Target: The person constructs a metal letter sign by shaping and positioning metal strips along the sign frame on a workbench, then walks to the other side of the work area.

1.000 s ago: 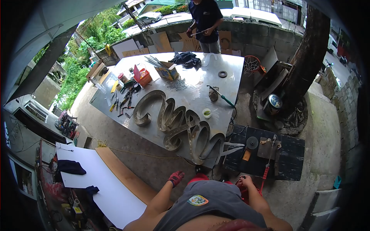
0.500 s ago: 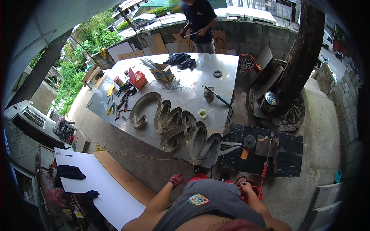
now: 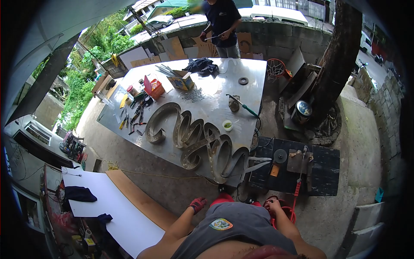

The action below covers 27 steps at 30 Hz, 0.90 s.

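My left hand (image 3: 198, 205), in a red and dark glove, hangs beside my left thigh with loosely spread fingers and nothing in it. My right hand (image 3: 272, 205) is at my right hip, its fingers curled round something dark that I cannot make out. Loops of red hose (image 3: 293, 215) hang close beside that hand. In front of me, large curved metal channel letters (image 3: 187, 142) stand along the near edge of the metal-topped table (image 3: 172, 95). Neither hand touches them.
Pliers and other hand tools (image 3: 137, 112), a red box (image 3: 154, 87), a carton of metal strips (image 3: 183, 82) and a soldering iron (image 3: 245, 107) lie on the table. A torch (image 3: 302, 166) rests on a black board at right. Across the table stands a person (image 3: 222, 26) holding a thin rod.
My view has shifted slightly. My hands stay almost where they were, with the left slightly turned. Across the table, the person's hands and rod have moved a little.
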Each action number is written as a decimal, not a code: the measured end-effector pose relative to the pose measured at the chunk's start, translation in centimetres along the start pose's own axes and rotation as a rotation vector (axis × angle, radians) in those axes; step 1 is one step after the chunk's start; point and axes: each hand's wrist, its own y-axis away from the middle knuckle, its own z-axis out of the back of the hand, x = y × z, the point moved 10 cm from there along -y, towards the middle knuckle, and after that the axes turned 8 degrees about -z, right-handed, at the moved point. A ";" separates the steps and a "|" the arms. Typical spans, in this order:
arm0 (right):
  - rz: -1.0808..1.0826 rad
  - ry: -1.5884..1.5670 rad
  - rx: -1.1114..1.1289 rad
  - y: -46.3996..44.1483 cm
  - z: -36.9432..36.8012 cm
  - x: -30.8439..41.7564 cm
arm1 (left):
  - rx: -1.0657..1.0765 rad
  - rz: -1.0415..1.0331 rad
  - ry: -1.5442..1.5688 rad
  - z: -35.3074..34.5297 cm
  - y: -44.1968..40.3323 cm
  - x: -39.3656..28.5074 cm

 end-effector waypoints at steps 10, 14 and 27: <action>-0.134 -0.070 0.018 2.1 0.6 -3.5 | 0.043 0.057 0.063 -1.4 1.9 -2.0; -0.109 -0.023 -0.023 1.5 1.3 -3.0 | 0.072 0.057 -0.093 -1.4 1.7 -3.3; -0.056 -0.044 -0.026 2.9 1.8 -2.4 | 0.076 -0.016 -0.059 -2.1 0.4 -2.6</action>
